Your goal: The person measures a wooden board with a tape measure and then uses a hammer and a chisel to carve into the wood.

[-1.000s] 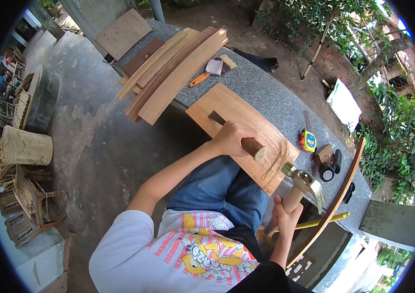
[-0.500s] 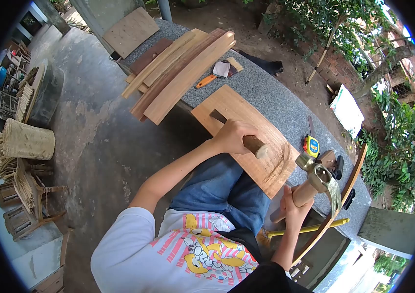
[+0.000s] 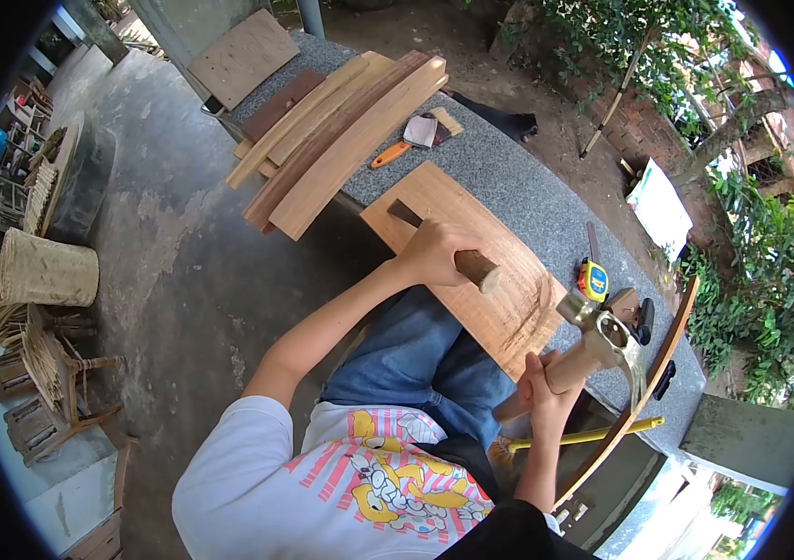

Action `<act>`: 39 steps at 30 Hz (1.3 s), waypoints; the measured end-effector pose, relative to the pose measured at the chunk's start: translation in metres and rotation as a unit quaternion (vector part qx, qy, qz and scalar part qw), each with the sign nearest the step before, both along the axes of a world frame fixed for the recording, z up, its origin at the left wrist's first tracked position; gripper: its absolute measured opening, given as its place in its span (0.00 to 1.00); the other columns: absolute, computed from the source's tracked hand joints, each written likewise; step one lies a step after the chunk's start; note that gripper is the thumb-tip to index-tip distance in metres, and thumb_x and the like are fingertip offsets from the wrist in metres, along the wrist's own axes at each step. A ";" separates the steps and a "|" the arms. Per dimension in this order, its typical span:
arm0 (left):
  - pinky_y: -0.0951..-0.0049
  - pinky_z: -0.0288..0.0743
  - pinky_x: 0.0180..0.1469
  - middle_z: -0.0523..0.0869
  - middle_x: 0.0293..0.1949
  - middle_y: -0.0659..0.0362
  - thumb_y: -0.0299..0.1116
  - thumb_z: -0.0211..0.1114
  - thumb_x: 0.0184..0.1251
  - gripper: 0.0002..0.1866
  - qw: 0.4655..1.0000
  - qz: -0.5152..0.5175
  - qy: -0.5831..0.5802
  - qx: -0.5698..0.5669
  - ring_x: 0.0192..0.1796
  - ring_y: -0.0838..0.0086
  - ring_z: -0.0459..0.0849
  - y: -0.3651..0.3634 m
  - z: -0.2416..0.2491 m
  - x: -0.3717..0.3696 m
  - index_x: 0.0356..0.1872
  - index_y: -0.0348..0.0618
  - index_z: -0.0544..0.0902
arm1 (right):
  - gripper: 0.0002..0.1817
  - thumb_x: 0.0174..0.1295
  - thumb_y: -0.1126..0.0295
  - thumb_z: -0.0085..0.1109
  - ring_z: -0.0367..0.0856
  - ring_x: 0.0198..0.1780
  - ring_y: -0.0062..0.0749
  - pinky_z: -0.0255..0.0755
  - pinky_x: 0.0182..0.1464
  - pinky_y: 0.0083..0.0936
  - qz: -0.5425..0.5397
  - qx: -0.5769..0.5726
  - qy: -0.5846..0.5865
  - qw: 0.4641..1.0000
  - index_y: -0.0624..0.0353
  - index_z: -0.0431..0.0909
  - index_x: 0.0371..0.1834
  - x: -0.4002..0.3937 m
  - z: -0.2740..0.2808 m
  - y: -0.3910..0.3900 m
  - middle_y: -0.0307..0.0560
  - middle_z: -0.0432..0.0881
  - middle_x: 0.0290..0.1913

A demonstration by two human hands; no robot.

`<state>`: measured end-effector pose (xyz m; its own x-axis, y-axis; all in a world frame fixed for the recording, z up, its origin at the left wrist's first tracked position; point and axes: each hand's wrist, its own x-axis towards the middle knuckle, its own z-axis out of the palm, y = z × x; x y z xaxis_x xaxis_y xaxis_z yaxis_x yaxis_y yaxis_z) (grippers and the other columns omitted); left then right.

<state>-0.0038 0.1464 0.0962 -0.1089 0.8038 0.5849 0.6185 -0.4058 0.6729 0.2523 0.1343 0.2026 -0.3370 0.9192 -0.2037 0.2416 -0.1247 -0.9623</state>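
Observation:
My left hand (image 3: 436, 254) is wrapped round the wooden handle of a chisel (image 3: 404, 213), whose flat dark blade points toward the far left end of a wooden board (image 3: 485, 224). The handle's blunt end sticks out toward the right, above the board. Shallow curved marks show on the board's near right part. In my right hand (image 3: 551, 387) is a claw hammer (image 3: 605, 339), gripped by its wooden handle with the metal head up, beside the board's right end. The board lies partly on the stone bench (image 3: 527, 177) and reaches over my lap.
Curved wooden slats (image 3: 350, 140) are stacked at the bench's left. An orange-handled brush (image 3: 392, 154) lies near them. A yellow tape measure (image 3: 592, 279) and dark tools are on the right, beside a long curved strip (image 3: 667, 350). A woven basket (image 3: 49, 268) stands on the floor.
My left hand and the chisel have shifted slightly up and left along the board. My right hand with the hammer has moved a little left. The view has drifted slightly.

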 end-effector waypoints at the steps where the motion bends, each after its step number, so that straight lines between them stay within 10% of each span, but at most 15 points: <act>1: 0.62 0.74 0.30 0.83 0.23 0.57 0.31 0.74 0.34 0.12 1.000 0.010 0.003 0.002 0.29 0.59 0.84 0.000 0.000 0.000 0.25 0.47 0.82 | 0.16 0.60 0.73 0.63 0.67 0.13 0.14 0.57 0.16 0.17 0.012 0.005 -0.012 1.000 0.60 0.72 0.14 0.000 -0.009 0.001 0.34 0.71 0.12; 5: 0.69 0.75 0.31 0.86 0.27 0.60 0.26 0.76 0.32 0.14 0.996 0.024 0.078 -0.047 0.31 0.65 0.85 -0.005 0.005 -0.010 0.27 0.48 0.85 | 0.17 0.59 0.70 0.64 0.67 0.14 0.15 0.58 0.16 0.19 0.107 0.042 -0.170 0.979 0.61 0.71 0.14 0.005 -0.051 0.008 0.35 0.71 0.12; 12: 0.64 0.74 0.29 0.82 0.23 0.57 0.32 0.75 0.34 0.13 0.999 0.022 0.014 0.019 0.29 0.60 0.84 0.000 0.000 -0.014 0.26 0.47 0.82 | 0.12 0.60 0.76 0.63 0.65 0.11 0.16 0.55 0.13 0.16 0.031 -0.019 -0.004 0.999 0.62 0.71 0.20 0.004 -0.009 0.004 0.36 0.69 0.12; 21: 0.63 0.74 0.29 0.82 0.22 0.59 0.32 0.75 0.34 0.12 1.000 -0.012 0.014 0.006 0.28 0.61 0.84 0.006 0.001 0.029 0.24 0.47 0.81 | 0.15 0.60 0.73 0.65 0.65 0.11 0.16 0.55 0.13 0.17 0.017 -0.056 -0.143 0.988 0.60 0.71 0.18 0.035 -0.034 -0.005 0.34 0.69 0.12; 39: 0.61 0.75 0.30 0.82 0.23 0.58 0.30 0.74 0.32 0.15 0.997 -0.072 -0.002 -0.006 0.29 0.61 0.84 0.023 0.000 0.103 0.26 0.46 0.80 | 0.12 0.61 0.75 0.63 0.64 0.11 0.17 0.56 0.13 0.16 -0.141 0.028 0.024 0.989 0.62 0.71 0.23 0.104 -0.026 -0.013 0.36 0.68 0.13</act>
